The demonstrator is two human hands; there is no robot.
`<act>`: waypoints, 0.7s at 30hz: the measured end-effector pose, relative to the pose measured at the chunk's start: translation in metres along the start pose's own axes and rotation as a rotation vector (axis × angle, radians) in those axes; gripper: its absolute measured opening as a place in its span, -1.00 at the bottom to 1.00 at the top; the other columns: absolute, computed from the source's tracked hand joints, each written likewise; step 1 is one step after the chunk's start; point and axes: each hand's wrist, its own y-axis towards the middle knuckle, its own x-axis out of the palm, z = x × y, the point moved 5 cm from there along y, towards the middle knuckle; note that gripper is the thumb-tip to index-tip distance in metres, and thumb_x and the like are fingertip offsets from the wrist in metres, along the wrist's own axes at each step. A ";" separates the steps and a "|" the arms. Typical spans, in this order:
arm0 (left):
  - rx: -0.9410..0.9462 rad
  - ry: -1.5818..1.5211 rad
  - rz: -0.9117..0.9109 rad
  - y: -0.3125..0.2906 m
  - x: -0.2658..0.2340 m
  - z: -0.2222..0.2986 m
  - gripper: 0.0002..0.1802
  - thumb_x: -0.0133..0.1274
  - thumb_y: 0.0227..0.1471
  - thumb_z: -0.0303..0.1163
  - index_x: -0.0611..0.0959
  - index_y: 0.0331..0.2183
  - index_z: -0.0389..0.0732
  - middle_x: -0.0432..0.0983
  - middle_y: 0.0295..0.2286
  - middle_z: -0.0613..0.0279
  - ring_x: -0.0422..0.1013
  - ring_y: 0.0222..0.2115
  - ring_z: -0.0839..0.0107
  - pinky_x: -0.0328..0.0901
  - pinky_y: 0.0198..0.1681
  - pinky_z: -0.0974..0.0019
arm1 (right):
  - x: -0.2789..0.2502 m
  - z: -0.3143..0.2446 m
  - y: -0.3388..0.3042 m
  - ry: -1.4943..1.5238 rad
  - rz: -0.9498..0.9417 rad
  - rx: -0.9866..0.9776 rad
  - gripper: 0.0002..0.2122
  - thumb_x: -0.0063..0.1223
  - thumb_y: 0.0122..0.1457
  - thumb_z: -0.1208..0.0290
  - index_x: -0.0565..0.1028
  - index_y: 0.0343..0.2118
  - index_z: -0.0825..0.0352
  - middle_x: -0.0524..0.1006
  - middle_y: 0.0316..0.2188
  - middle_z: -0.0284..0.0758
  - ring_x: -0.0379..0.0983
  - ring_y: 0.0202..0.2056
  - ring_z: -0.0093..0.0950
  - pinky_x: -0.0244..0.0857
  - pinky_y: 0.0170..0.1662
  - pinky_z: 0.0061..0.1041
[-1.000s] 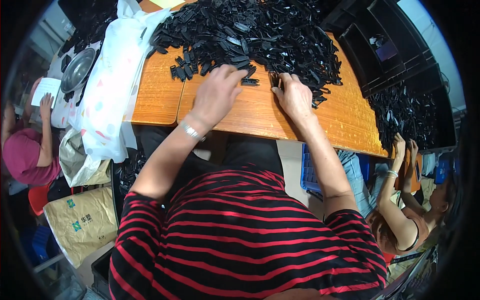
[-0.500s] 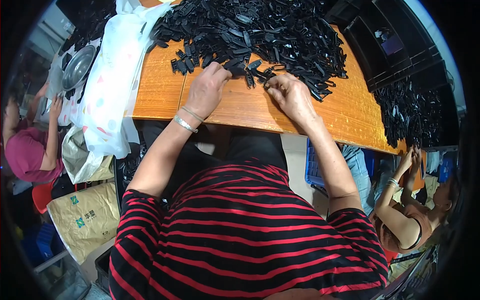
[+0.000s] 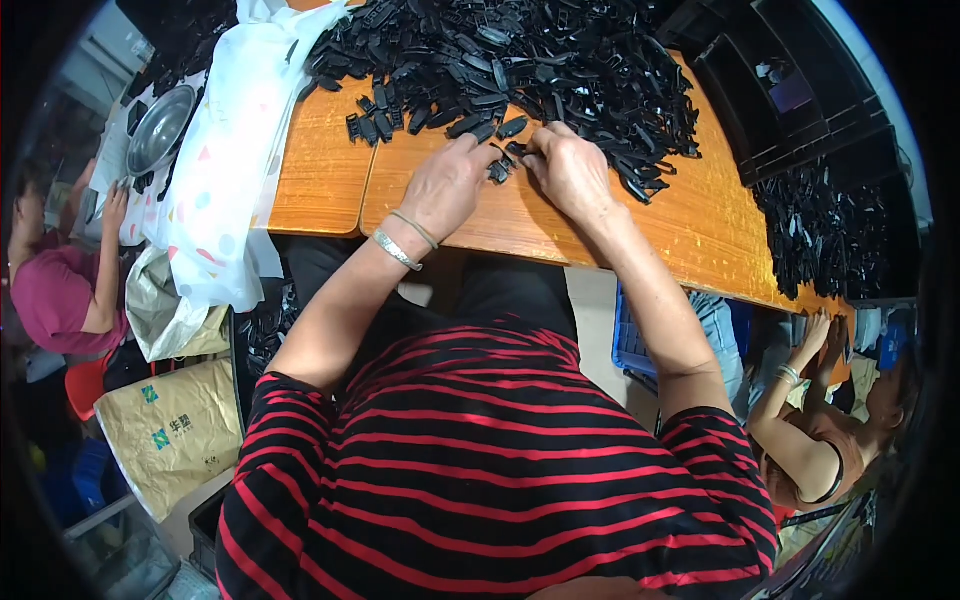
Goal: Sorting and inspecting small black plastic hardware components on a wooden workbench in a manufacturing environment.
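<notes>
My left hand [image 3: 447, 188] is bent over the wooden table, with its fingers closed round a small black plastic part [image 3: 499, 170] that juts out past the fingertips. To its right, my right hand [image 3: 572, 172] has its fingers drawn together, and the end of another black plastic part [image 3: 517, 148] shows at their tips. Both hands are close together at the near edge of a large heap of similar black plastic parts [image 3: 470, 75]. A loose oval black piece [image 3: 512, 128] lies just beyond the fingers.
Several loose black parts [image 3: 376, 122] lie left of my hands. White plastic sheeting [image 3: 225, 150] and a metal bowl [image 3: 161, 130] are at the left. Black crates [image 3: 800, 90] stand at the right. One person [image 3: 70, 295] sits on the left, another [image 3: 815, 450] on the right.
My left hand has moved right, toward my right hand. My right hand has shifted slightly up and left. The black pieces between them have been moved, and one now protrudes from my left fingers.
</notes>
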 end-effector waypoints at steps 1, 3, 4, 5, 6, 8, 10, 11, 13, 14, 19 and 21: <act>-0.002 -0.001 -0.006 -0.003 -0.002 -0.001 -0.79 0.09 -0.07 -0.50 0.62 -0.28 -0.15 0.41 -0.42 0.10 0.43 -0.33 0.08 0.36 -0.29 0.09 | -0.003 0.000 -0.002 0.036 0.019 -0.012 -0.85 0.20 0.01 0.44 0.50 -0.38 0.35 0.51 -0.39 -0.20 0.49 -0.40 -0.16 0.37 -0.33 -0.28; 0.025 0.020 0.024 -0.005 -0.008 0.000 -0.79 0.14 -0.10 -0.52 0.60 -0.30 -0.18 0.39 -0.42 0.10 0.40 -0.34 0.04 0.33 -0.29 0.11 | -0.013 -0.001 -0.007 0.088 0.018 -0.002 -0.86 0.20 0.01 0.45 0.50 -0.39 0.36 0.51 -0.41 -0.20 0.49 -0.41 -0.18 0.37 -0.34 -0.29; 0.022 0.021 0.023 -0.006 -0.009 0.001 -0.79 0.14 -0.10 -0.52 0.60 -0.30 -0.18 0.39 -0.42 0.10 0.40 -0.34 0.04 0.33 -0.29 0.11 | -0.019 -0.002 -0.010 0.136 0.019 0.008 -0.86 0.20 0.00 0.46 0.49 -0.39 0.36 0.50 -0.42 -0.20 0.49 -0.43 -0.20 0.36 -0.35 -0.30; 0.029 0.045 0.015 -0.005 -0.012 0.004 -0.80 0.15 -0.12 -0.53 0.59 -0.32 -0.20 0.39 -0.42 0.12 0.40 -0.32 0.07 0.33 -0.28 0.12 | -0.027 -0.004 -0.015 0.143 0.027 -0.008 -0.86 0.19 -0.02 0.49 0.48 -0.40 0.36 0.50 -0.44 -0.21 0.49 -0.44 -0.23 0.36 -0.35 -0.33; 0.030 0.073 0.008 -0.005 -0.013 0.004 -0.80 0.16 -0.14 -0.53 0.59 -0.35 -0.21 0.39 -0.41 0.14 0.39 -0.30 0.10 0.33 -0.27 0.14 | -0.036 -0.009 -0.018 0.145 0.024 -0.012 -0.86 0.19 -0.02 0.49 0.48 -0.40 0.36 0.50 -0.44 -0.21 0.49 -0.44 -0.23 0.36 -0.35 -0.33; 0.046 0.084 0.008 -0.004 -0.016 0.004 -0.82 0.17 -0.15 -0.52 0.57 -0.38 -0.21 0.39 -0.41 0.15 0.38 -0.29 0.13 0.33 -0.27 0.15 | -0.045 -0.016 -0.025 0.102 -0.162 -0.047 -0.86 0.19 -0.04 0.50 0.49 -0.39 0.36 0.50 -0.44 -0.20 0.49 -0.44 -0.23 0.37 -0.34 -0.33; 0.068 0.096 0.007 -0.006 -0.017 0.006 -0.83 0.18 -0.16 -0.51 0.56 -0.41 -0.22 0.39 -0.40 0.17 0.38 -0.29 0.15 0.33 -0.27 0.16 | -0.043 -0.011 -0.026 0.096 -0.270 -0.028 -0.89 0.14 -0.05 0.52 0.52 -0.40 0.34 0.51 -0.41 -0.20 0.50 -0.41 -0.22 0.37 -0.32 -0.33; 0.082 0.093 -0.005 -0.005 -0.017 0.007 -0.83 0.19 -0.17 -0.50 0.54 -0.43 -0.22 0.39 -0.40 0.17 0.37 -0.29 0.15 0.33 -0.27 0.16 | -0.041 -0.013 -0.027 0.050 -0.413 -0.069 -0.91 0.13 -0.08 0.51 0.52 -0.46 0.34 0.53 -0.47 -0.18 0.50 -0.39 -0.18 0.37 -0.31 -0.28; 0.099 0.092 -0.017 -0.005 -0.017 0.009 -0.82 0.20 -0.18 -0.50 0.52 -0.46 -0.23 0.39 -0.40 0.18 0.37 -0.29 0.16 0.32 -0.27 0.17 | -0.039 -0.020 -0.026 0.004 -0.630 -0.117 -0.91 0.10 -0.13 0.49 0.56 -0.50 0.30 0.57 -0.51 -0.14 0.53 -0.33 -0.17 0.37 -0.28 -0.24; 0.103 0.093 -0.038 -0.006 -0.016 0.009 -0.82 0.20 -0.18 -0.50 0.52 -0.46 -0.22 0.39 -0.41 0.17 0.37 -0.30 0.15 0.32 -0.27 0.17 | -0.039 -0.026 -0.020 0.005 -0.626 -0.117 -0.91 0.10 -0.13 0.49 0.56 -0.50 0.30 0.57 -0.51 -0.14 0.53 -0.33 -0.17 0.37 -0.28 -0.24; 0.103 0.105 -0.083 -0.008 -0.014 0.007 -0.81 0.20 -0.18 -0.51 0.52 -0.44 -0.24 0.42 -0.42 0.14 0.37 -0.30 0.13 0.31 -0.27 0.16 | -0.001 -0.032 0.001 -0.016 -0.809 -0.185 -0.84 0.15 -0.06 0.40 0.52 -0.40 0.31 0.57 -0.48 -0.19 0.51 -0.36 -0.17 0.36 -0.29 -0.28; 0.011 0.046 -0.050 -0.011 -0.017 0.002 -0.78 0.21 -0.19 -0.51 0.54 -0.39 -0.24 0.46 -0.41 0.11 0.38 -0.29 0.11 0.31 -0.25 0.15 | 0.006 -0.034 0.007 -0.008 -0.704 -0.108 -0.73 0.21 -0.05 0.37 0.48 -0.28 0.33 0.57 -0.44 -0.18 0.51 -0.33 -0.18 0.35 -0.27 -0.28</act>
